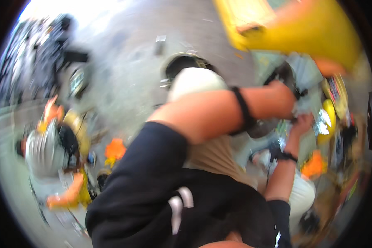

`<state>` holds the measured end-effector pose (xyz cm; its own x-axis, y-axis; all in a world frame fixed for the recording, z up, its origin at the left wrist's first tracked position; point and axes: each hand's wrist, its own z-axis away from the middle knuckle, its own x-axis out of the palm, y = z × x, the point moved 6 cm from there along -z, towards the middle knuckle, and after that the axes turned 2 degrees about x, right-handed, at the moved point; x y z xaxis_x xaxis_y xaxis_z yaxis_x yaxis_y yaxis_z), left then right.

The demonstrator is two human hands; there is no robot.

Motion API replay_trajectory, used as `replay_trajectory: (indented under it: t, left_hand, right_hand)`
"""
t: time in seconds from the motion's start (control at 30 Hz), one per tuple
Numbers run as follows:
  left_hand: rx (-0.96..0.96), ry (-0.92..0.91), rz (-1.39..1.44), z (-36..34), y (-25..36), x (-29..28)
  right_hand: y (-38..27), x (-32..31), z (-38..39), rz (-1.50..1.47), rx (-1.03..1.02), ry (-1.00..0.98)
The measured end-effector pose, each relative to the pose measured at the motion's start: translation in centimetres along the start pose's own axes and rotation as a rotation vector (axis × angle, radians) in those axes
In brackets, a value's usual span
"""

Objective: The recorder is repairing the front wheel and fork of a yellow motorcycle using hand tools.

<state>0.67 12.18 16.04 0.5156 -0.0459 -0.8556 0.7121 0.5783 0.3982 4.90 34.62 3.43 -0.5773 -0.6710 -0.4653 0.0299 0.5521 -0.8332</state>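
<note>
My left arm reaches across to the right, a black band on its wrist. My left hand (280, 98) is smeared by motion and its fingers do not show; it lies against a dark, blurred object (284, 74) that I cannot identify. Lower and further right, my right hand (304, 122) has its fingers drawn together. Whatever it may hold is too blurred to name. Close to this hand is a yellow object (328, 118) with a shiny silver face. A pale knee pad (197, 82) shows on one bent leg beyond my left forearm.
A large yellow shape with orange parts (310, 37) fills the upper right. Another person in a grey top (47, 151) is at the left. Orange objects (115, 149) lie near that person, and another orange object (314, 165) is right of my right arm. Grey floor (124, 70) stretches ahead.
</note>
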Motion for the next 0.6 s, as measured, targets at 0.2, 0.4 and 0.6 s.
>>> replay_trajectory:
  t: [0.2, 0.4, 0.6]
  left_hand:
    - [0.056, -0.167, 0.069, 1.1, 1.4, 0.4]
    - [-0.157, -0.268, -0.158, 0.5, 1.5, -0.1]
    - [-0.288, -0.208, -0.115, 0.1, -0.3, -0.7]
  right_hand:
    - [-4.3, 1.1, 0.9, -0.743, 0.378, 0.107]
    - [-7.1, -0.2, 1.0, -0.752, 0.446, 0.135]
    - [-5.7, -0.2, 2.1, -0.762, 0.494, 0.137]
